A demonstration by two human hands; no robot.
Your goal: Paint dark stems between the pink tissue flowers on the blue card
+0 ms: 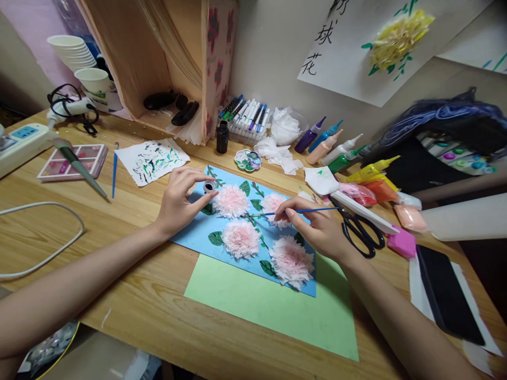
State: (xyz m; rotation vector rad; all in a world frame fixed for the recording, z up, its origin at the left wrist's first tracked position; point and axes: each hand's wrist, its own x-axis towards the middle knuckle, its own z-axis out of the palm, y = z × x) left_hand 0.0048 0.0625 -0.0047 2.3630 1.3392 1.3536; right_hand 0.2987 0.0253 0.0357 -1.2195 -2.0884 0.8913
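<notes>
My right hand (317,224) pinches a thin blue paintbrush (322,210). The brush's tip is at a painted green-and-brown stem between the flowers. With thumb and fingers my left hand (184,198) holds a small round cap (209,186) with dark liquid in it, at the upper left of the picture. The blue sheet (202,237) bears several pink tissue-paper flowers (241,238) and painted dark green leaves (215,238). Part of one flower is hidden behind my right hand. Beneath the blue sheet lies a light green sheet (273,316).
Behind the picture stand a black bottle (222,138), a paint palette (247,160) and several squeeze bottles (325,148). Black scissors (362,232) and a phone (449,295) lie to the right. Leftward are a paint-smeared tissue (152,161), another brush (114,171) and a white cable (77,232).
</notes>
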